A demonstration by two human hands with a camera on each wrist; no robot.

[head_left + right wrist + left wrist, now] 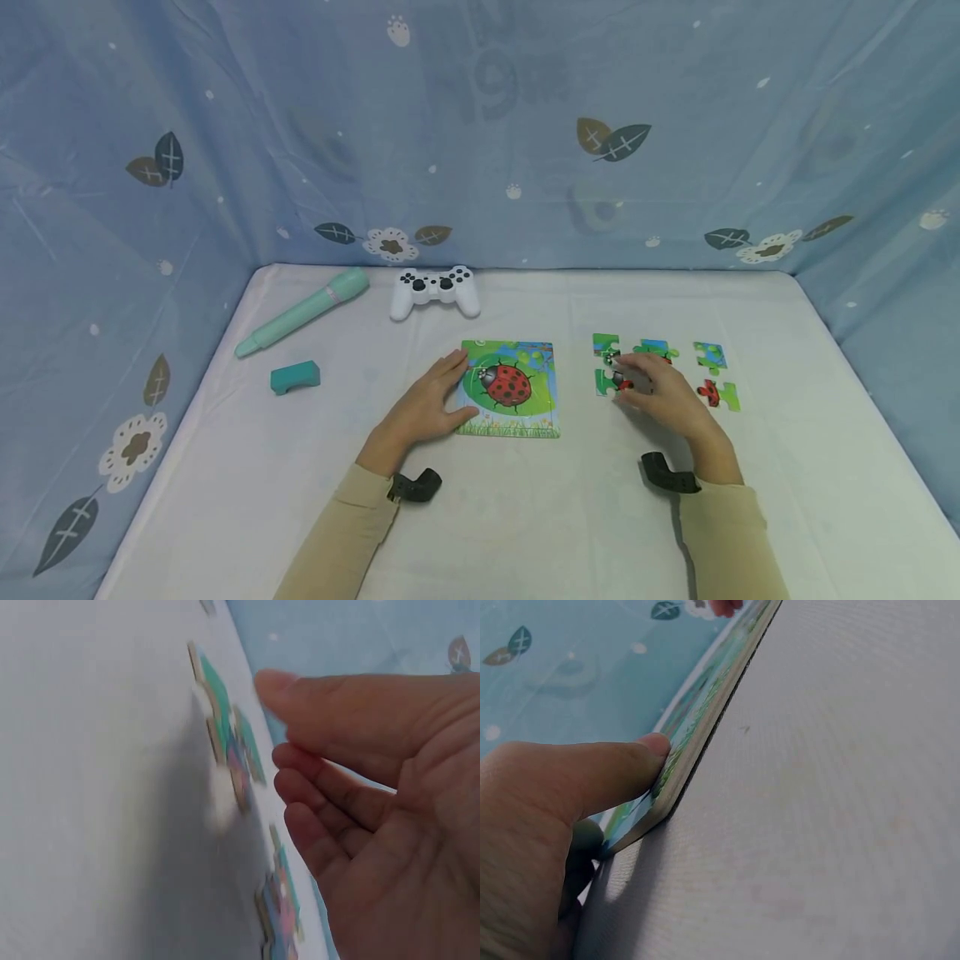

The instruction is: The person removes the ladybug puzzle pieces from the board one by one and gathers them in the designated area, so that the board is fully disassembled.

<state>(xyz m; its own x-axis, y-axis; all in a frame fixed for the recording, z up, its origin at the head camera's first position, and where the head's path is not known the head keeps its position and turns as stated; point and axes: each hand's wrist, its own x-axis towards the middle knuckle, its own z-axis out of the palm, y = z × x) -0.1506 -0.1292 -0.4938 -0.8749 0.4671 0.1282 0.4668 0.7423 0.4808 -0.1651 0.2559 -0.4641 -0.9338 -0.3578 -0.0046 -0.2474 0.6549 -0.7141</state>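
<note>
My left hand [429, 402] rests at the left side of a square ladybug puzzle board [517, 412], its thumb [641, 761] lying over the edge. In the left wrist view, the other fingers are mostly hidden behind the thumb at the board's corner. Over the loose jigsaw pieces to the right hovers my right hand [663, 400], thumb and fingers apart and loosely bent, with nothing seen between them. Just left of its fingertips lie a green piece [605, 342] and a green and red piece [604, 383]. A blue piece [654, 345] is partly covered by the hand.
Farther right lie a blue-green piece [710, 356] and a red and green piece [727, 396]. A white game controller [435, 292] is at the back, with a mint-green wand-shaped object [303, 312] and a teal block [295, 377] to the left. Patterned blue cloth surrounds the white table [540, 525].
</note>
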